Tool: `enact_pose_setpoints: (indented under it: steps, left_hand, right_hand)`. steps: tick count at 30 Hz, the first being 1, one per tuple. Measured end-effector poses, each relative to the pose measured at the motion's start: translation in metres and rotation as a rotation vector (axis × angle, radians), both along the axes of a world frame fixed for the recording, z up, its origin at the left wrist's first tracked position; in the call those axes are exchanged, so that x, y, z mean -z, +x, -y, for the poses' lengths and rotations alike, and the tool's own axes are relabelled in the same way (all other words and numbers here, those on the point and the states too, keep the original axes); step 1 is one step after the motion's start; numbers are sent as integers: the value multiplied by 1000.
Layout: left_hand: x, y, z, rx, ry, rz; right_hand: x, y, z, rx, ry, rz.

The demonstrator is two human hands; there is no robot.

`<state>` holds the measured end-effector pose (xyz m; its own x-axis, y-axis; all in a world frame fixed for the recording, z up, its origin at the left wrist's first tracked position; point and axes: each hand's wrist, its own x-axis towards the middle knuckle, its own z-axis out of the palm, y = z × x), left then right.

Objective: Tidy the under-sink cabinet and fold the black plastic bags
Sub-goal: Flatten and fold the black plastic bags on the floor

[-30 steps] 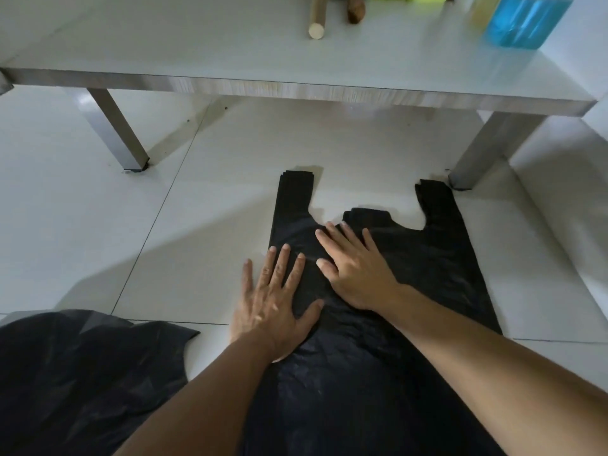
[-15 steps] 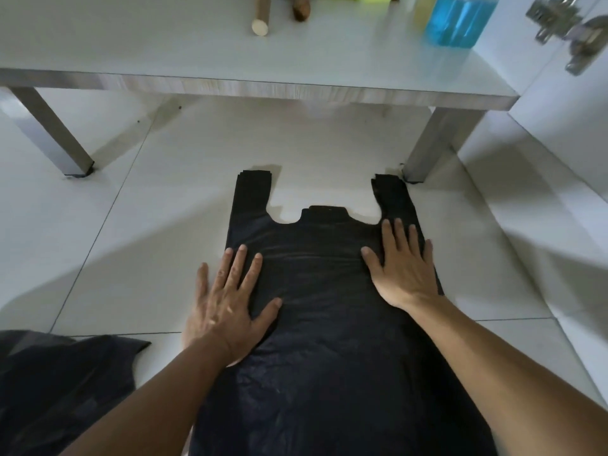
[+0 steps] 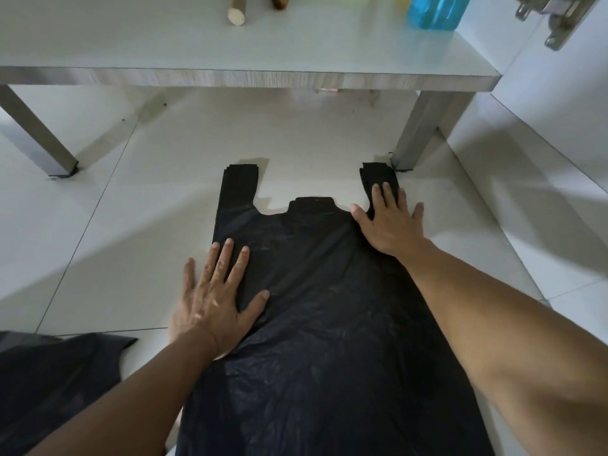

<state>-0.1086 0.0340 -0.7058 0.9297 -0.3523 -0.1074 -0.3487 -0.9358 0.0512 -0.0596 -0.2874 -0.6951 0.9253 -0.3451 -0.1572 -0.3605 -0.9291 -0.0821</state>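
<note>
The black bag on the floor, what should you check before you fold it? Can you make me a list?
1. Black bag lies spread flat on the floor: ok, only small wrinkles show.
2. Left hand presses flat on the bag's left edge: ok.
3. Right hand presses flat at the base of the right handle: ok.
4. Both handles lie straight, the left handle too: ok.
5. Bag's bottom edge is straight: cannot tell, it runs out of view.
6. Room to fold: ok on the left; on the right, the table leg stands right by the right handle.
</note>
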Motion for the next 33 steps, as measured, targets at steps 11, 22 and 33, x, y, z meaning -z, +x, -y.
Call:
enact_pose_setpoints:
  steps: [11,22,33]
  left_hand:
    - [2,0,-2,7,-32,-5]
    - [-17,-24,1,12,-116,121]
    - [-23,-188,19,198,-23,-29]
  right_hand:
    - [-28,-81,-32,-27,134,116]
    - [-19,-209,-89,-91,90,44]
    - [-13,-284,-87,-157,75,-28]
